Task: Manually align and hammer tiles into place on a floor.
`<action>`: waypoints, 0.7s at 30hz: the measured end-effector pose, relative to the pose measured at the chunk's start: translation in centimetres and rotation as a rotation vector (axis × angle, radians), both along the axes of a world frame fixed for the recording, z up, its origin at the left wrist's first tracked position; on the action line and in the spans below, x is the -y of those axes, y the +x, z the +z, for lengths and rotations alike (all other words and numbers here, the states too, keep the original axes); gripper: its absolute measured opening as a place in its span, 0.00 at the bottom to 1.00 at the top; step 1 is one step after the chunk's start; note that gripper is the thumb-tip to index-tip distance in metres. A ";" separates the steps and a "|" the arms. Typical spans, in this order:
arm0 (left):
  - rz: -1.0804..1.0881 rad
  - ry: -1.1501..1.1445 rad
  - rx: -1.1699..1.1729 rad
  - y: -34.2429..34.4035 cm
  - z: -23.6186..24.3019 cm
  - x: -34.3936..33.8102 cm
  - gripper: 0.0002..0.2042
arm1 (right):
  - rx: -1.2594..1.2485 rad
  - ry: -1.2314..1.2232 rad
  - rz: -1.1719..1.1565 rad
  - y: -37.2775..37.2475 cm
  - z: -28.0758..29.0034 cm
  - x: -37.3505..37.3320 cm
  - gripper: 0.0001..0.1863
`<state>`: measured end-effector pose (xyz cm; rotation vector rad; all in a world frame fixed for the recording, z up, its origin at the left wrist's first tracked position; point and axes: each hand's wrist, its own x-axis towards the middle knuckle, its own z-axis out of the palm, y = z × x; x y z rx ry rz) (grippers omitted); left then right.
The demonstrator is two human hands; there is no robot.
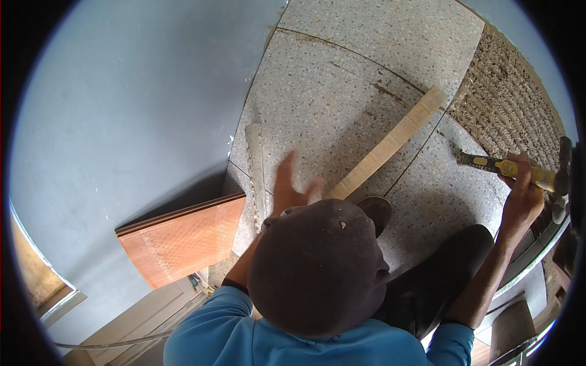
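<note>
right hand [522, 194] clamped on hammer [511, 169], raised over tiles [342, 97] | left hand [292, 189] open, fingers apart, above wood strip [390, 143] | several tiles laid; ridged mortar [510, 107] bare

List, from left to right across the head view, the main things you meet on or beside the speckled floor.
Orange ribbed tile leaning on the grey wall → left hand, open over the floor → long wooden strip → right hand gripping a yellow-handled hammer.
</note>
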<state>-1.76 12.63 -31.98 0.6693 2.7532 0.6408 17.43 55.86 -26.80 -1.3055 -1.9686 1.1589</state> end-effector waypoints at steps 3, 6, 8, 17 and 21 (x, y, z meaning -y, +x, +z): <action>-0.308 -0.064 -0.033 2.6 -1.3 -4.8 0.43 | 0.006 -0.004 0.000 -0.1 0.2 0.0 0.16; -0.202 -0.130 0.166 3.9 -2.5 -5.8 0.41 | -0.004 -0.045 -0.031 0.0 0.4 -0.1 0.17; -0.035 -0.208 0.180 4.3 -2.9 -5.2 0.34 | -0.001 -0.011 -0.005 0.1 0.4 -0.2 0.18; 0.317 -0.216 -0.148 -2.8 -3.5 -2.3 0.27 | 0.011 0.014 0.015 -0.1 0.5 0.1 0.18; 0.321 -0.216 -0.164 -6.6 -3.6 -2.8 0.28 | -0.001 -0.009 0.006 0.0 0.6 0.1 0.19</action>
